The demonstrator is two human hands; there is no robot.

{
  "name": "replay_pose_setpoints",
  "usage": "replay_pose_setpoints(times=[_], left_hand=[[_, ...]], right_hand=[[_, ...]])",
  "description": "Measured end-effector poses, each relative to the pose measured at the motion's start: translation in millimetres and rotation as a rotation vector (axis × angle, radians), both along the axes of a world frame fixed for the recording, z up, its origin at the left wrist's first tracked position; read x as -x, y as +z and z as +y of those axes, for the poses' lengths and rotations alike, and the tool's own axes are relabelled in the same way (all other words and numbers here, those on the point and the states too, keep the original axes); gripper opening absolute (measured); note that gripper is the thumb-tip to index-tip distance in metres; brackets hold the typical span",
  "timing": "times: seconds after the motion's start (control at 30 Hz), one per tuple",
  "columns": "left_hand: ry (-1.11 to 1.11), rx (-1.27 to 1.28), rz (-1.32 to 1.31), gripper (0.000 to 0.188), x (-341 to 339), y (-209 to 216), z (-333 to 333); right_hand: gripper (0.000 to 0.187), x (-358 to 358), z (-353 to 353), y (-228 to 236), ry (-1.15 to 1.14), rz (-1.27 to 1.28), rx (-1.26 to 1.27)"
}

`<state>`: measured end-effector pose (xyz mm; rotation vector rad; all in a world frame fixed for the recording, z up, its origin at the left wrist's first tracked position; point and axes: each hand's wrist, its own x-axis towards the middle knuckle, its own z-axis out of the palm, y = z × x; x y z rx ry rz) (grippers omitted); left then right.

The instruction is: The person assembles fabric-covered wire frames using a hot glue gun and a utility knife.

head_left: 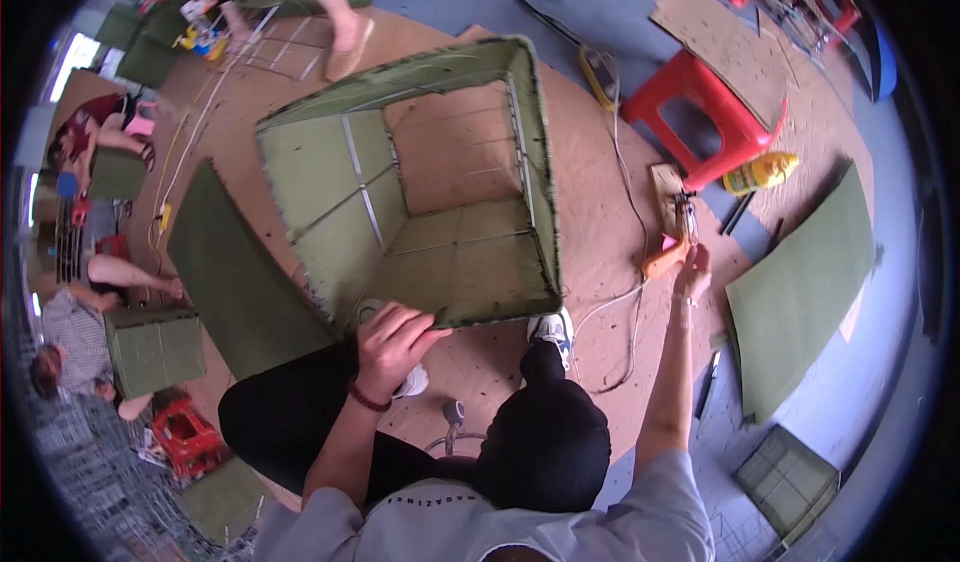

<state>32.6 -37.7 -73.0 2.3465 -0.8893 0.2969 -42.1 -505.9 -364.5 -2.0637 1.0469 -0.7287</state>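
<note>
A large box frame [330, 192] of thin metal bars, covered in green sheet, stands tilted in front of me with its open side toward me. My left hand [392, 347] is closed on its near rim, fingers over the edge. Out to the right, my right hand [693, 274] has its fingers closed at the orange handle of a glue gun [664, 260]. The gun's metal nose lies by a small wooden board [664, 194], next to a red stool. A white cord runs from the gun across the brown floor covering.
Curved green panels lie at left [235, 272] and right [805, 292]. The red stool [700, 112] bears cardboard; a yellow bottle [762, 174] lies beside it. A yellow power strip [598, 74] sits beyond the box. Several people work at far left. A flat green-covered frame [790, 477] rests lower right.
</note>
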Motion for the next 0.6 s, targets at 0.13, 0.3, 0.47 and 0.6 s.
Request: replay_pose_setpoints(times=[0.13, 0.3, 0.47, 0.6], left_hand=[[-0.038, 0.05, 0.016, 0.022, 2.9, -6.7, -1.2], [-0.089, 0.078, 0.123, 0.014, 1.2, 1.2, 3.6], [-0.061, 0.159, 0.236, 0.013, 4.8, -0.8, 6.9], [-0.116, 0.145, 0.22, 0.013, 9.1, -2.7, 10.1]], right_hand=[[0.026, -22.1, 149.4, 268.5, 0.566, -0.388, -0.47], [0.032, -51.1, 251.7, 329.0, 1.426, -0.194, 0.417], [0.024, -53.8, 255.8, 295.1, 1.544, -0.065, 0.3], [0.021, -51.3, 257.5, 290.9, 1.575, 0.025, 0.279]])
